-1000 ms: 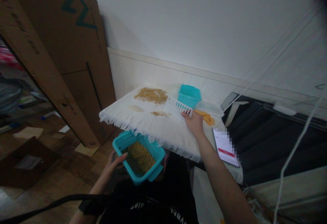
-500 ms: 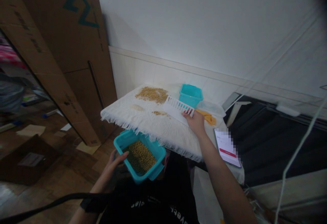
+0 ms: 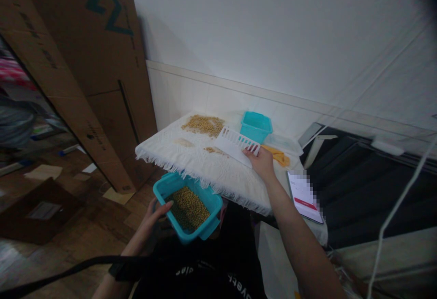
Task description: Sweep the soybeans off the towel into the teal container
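Note:
My left hand (image 3: 157,210) grips the left rim of a turquoise plastic basin (image 3: 218,204), its thumb over the edge. The basin sits tilted just below the table's front edge, with soybeans (image 3: 191,205) and what look like smaller green beans inside. Over the table, my right hand (image 3: 259,160) pinches the near end of a flat white plastic piece (image 3: 232,149) with a slotted edge. That piece lies low over the cloth beside a small scatter of soybeans (image 3: 214,150). A larger pile of soybeans (image 3: 205,125) spreads behind it. Fingers under the basin are hidden.
A second turquoise basin (image 3: 256,126) stands at the back of the table, beside a yellow cloth (image 3: 278,156). A phone or tablet (image 3: 305,199) lies at the right edge. The white fringed tablecloth (image 3: 164,146) hangs over the front. A tall cardboard box (image 3: 112,108) stands left.
The white slotted piece has shifted very slightly left over the cloth. Both hands keep their holds, and the basin stays in almost the same place.

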A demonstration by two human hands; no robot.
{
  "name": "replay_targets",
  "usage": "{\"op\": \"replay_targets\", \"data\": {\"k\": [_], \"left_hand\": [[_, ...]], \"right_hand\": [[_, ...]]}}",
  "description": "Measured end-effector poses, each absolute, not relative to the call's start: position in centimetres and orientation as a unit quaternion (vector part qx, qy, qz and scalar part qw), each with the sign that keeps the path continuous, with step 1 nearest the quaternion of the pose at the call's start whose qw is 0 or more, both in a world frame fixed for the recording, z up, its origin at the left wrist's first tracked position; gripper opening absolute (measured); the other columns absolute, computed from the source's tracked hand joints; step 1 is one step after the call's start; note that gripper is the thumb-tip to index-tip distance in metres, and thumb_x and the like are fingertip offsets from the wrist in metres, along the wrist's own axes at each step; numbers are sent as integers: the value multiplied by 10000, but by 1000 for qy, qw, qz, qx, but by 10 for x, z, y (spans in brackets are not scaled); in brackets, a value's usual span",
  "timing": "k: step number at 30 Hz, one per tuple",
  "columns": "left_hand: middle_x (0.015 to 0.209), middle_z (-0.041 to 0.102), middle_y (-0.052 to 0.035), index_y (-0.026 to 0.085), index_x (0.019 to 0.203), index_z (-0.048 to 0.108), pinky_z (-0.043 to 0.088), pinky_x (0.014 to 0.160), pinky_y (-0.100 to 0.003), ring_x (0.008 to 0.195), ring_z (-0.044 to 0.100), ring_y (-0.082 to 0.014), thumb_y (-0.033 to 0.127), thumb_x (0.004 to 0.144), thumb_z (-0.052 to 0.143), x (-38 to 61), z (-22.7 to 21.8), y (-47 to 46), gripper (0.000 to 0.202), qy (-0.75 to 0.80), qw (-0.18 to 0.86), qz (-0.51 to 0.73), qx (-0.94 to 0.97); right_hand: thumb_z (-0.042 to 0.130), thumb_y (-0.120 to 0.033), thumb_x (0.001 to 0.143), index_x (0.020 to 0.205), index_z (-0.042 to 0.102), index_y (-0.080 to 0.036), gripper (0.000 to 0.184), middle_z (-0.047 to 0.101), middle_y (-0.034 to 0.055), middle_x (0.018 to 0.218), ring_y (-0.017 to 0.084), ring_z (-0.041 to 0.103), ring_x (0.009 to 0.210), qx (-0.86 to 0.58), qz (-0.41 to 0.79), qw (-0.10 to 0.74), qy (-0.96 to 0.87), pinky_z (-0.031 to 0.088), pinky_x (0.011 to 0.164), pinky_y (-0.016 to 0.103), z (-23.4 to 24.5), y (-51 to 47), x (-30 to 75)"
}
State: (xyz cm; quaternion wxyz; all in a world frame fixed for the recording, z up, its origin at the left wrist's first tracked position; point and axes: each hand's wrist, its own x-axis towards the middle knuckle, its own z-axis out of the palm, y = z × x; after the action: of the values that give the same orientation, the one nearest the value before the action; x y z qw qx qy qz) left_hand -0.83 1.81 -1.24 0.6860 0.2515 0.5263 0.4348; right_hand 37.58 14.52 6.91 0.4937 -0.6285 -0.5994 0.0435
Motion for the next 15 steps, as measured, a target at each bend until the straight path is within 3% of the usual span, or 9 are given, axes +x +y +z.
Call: {"op": "replay_targets", "data": {"k": [6, 15], "left_hand": [[1284, 774, -122, 396, 1616, 376, 673, 875, -517, 1043, 824, -392, 545, 718, 952, -8, -13, 19, 1077, 530, 685, 434, 247], [1432, 708, -154, 403, 1648, 347, 672, 896, -544, 1081, 810, -408, 558, 709, 956, -5, -5, 15, 1130, 528, 682, 438, 253]], "right_hand": [[768, -445, 804, 786, 762, -216, 230, 813, 68, 807, 300, 747, 804, -625, 73, 488, -605, 555, 800, 405, 72, 144, 373], [758, -441, 799, 758, 761, -213, 231, 782, 43, 725, 275, 718, 746, -612, 84, 495, -611, 538, 734, 373, 73, 141, 369]]}}
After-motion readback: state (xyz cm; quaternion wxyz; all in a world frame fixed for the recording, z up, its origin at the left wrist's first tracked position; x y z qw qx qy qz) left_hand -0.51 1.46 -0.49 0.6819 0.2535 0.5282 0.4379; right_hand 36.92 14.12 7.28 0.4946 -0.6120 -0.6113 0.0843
